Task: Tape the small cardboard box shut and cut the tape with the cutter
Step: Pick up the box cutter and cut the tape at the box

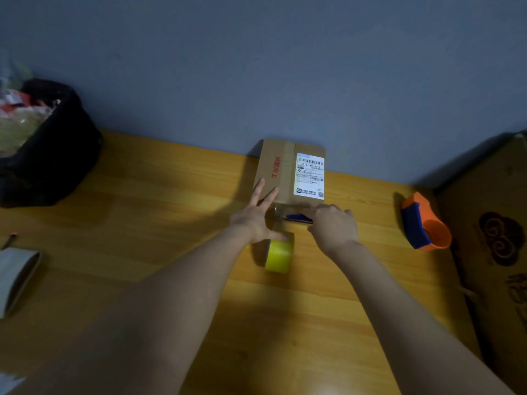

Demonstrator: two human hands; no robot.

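Note:
A small cardboard box point(281, 169) with red print and a white shipping label lies against the blue wall on the wooden table. A strip of clear tape runs from its near edge down to a yellow tape roll point(279, 255) standing on the table. My left hand point(258, 216) has two fingers spread flat on the box's near left corner and its thumb on the roll. My right hand point(332, 226) grips a blue cutter point(298, 218), whose tip points left at the tape just in front of the box.
An orange and blue tape dispenser point(425, 223) lies at the right. A large cardboard box point(496, 246) fills the right edge. A black bin bag point(48, 146) with rubbish stands at the back left. A white roll point(15, 277) lies at the left edge.

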